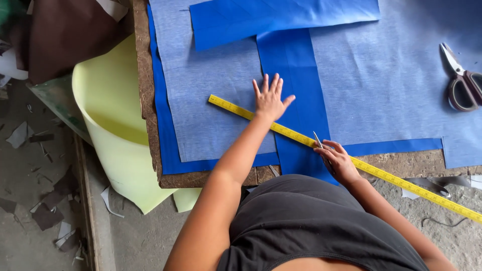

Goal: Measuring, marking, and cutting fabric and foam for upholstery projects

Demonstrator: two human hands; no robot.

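Here the ruler (301, 138) is pinned flat by the spread, ungripping left hand (269, 99); a marker (318, 140) is pinched in the right hand (337, 160) at 4 o'clock, against its edge.

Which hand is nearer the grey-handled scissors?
Right. The right hand sits on the yellow ruler, below-left of the grey-handled scissors; the left hand lies flat farther left, across the blue strip.

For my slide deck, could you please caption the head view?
Left hand pins yellow ruler on blue fabric; right hand marks.

ruler (291, 131): glossy yellow metal | fabric (293, 75): matt blue cloth | table (143, 75): rough fibreboard
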